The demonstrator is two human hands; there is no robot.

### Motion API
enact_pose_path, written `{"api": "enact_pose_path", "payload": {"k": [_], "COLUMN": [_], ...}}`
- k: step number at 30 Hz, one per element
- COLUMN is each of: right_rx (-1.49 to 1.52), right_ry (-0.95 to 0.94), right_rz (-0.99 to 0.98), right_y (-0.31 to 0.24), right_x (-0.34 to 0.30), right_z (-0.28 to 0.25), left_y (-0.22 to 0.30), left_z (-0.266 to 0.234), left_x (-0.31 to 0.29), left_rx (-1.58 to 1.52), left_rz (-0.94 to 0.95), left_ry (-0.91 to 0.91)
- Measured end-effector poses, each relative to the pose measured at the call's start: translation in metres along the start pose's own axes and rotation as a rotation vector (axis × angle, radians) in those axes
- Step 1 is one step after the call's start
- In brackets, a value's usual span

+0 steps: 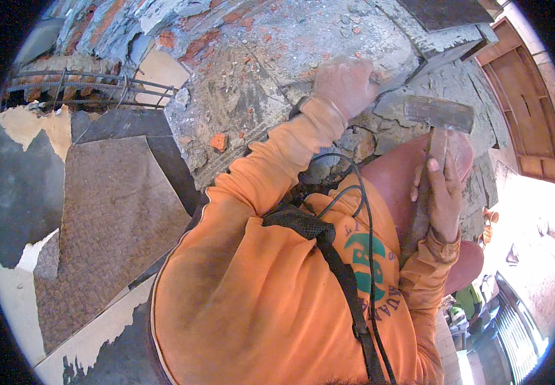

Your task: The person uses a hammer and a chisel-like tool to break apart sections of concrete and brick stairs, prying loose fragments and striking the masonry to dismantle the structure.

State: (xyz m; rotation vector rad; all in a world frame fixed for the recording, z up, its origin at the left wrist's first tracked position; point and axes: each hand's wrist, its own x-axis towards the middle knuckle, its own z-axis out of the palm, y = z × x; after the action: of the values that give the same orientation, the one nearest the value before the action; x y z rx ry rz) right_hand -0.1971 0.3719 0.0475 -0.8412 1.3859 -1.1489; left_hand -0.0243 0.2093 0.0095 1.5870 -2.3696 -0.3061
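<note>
My right hand [444, 199] is wrapped round the wooden handle [423, 212] of a hammer. The hammer's blocky, worn metal head [439, 114] points up above my bent knee. Stretched forward over dusty, broken concrete [239, 96], my left hand [344, 86] is closed, its fingers curled by the edge of a raised masonry block. Whatever those fingers hold, if anything, is hidden from view. Cracked mortar and loose rubble [357, 142] lie just below the left wrist.
At the left, exposed steel bars [66, 86] stick out beside broken brickwork. Patterned brown board [110, 218] and torn dark sheets lie below them. A black cable [370, 256] hangs across my orange shirt. A brown wooden frame [524, 96] stands at the right.
</note>
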Motion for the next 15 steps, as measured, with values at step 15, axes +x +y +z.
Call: {"api": "enact_pose_path", "payload": {"k": [15], "right_rx": [-0.226], "right_ry": [0.005], "right_rz": [-0.072], "right_y": [-0.045], "right_x": [0.072], "right_z": [0.011], "left_y": [-0.039], "left_z": [-0.006], "left_x": [0.045], "left_rx": [-0.091], "left_rz": [-0.304], "left_ry": [0.173]}}
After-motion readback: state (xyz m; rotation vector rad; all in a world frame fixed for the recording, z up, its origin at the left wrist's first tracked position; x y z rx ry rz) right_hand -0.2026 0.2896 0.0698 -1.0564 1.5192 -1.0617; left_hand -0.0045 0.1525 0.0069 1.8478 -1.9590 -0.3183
